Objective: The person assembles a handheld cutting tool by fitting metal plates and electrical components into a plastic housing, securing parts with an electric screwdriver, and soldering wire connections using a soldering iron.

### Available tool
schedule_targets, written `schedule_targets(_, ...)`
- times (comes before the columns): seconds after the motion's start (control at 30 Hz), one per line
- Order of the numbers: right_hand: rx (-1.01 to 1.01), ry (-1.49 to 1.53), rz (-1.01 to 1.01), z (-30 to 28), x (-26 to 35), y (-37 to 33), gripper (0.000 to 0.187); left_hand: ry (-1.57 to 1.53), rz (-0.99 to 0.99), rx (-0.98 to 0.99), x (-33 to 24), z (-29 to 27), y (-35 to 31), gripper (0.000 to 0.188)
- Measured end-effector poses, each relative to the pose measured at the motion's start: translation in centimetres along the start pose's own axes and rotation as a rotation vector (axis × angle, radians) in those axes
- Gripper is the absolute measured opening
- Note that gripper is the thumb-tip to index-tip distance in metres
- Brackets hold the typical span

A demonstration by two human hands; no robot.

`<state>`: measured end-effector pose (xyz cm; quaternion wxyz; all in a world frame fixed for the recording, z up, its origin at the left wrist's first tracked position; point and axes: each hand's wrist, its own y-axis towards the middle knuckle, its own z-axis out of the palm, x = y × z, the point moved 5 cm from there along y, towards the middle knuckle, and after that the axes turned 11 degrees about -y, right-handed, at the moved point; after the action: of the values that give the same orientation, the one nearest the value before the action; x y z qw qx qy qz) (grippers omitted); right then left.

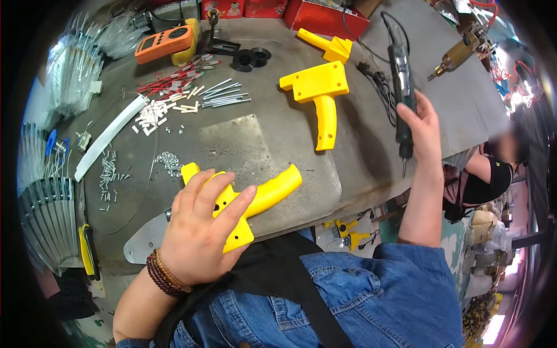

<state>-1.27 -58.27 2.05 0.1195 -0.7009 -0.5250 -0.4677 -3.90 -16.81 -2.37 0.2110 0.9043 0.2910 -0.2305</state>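
Our left hand (200, 229) is clamped over the yellow housing (270, 194), pressing it down at the bench's (307, 174) near edge, its handle pointing toward the right edge. Our right hand (426, 124) has its thumb across the driver (400, 75), near the bench's right edge; whether the fingers close around it, we cannot tell. The bit points toward the near edge.

To work well, we should press the housing flat, fingers clear of its holes, and settle our grip on the driver before moving it. We would hold the bit upright over a hole and leave the cord slack, away from the second housing (326, 116).
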Motion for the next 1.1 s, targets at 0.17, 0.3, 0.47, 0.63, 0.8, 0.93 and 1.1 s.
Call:
schedule_targets(0.17, 0.235, 0.549, -0.024, 0.9, 3.8, -1.6, 0.052, -0.013, -0.003, -0.01, 0.1, -0.1, -0.4, 0.08)
schedule_targets(0.3, 0.47, 1.055, -0.097, 7.0, 5.9, -7.2, 0.07, -0.013, -0.004, -0.026, 0.1, 0.0, -0.4, 0.078)
schedule_targets(0.47, 0.561, 1.318, -0.332, 11.4, 6.0, -9.3, 0.072, -0.008, 0.01, -0.036, 0.0, 0.0, -0.1, 0.078)
schedule_targets(0.63, 0.316, 1.012, -0.163, 12.2, 8.7, -11.5, 0.093, -0.008, 0.007, -0.028, 0.1, 0.1, -0.4, 0.078)
schedule_targets(0.8, 0.269, 0.857, -0.282, 12.6, 9.6, -10.9, 0.099, -0.014, 0.023, -0.028, 0.0, -0.1, -0.3, 0.08)
schedule_targets(0.93, 0.687, 1.085, -0.11, 10.5, 8.3, -10.0, 0.072, -0.026, 0.003, -0.001, 0.1, 0.1, -0.3, 0.08)
schedule_targets(1.1, 0.704, 1.5, 0.049, 9.5, 5.9, -11.2, 0.042, -0.056, 0.007, -0.016, 0.4, 0.1, -0.2, 0.082)
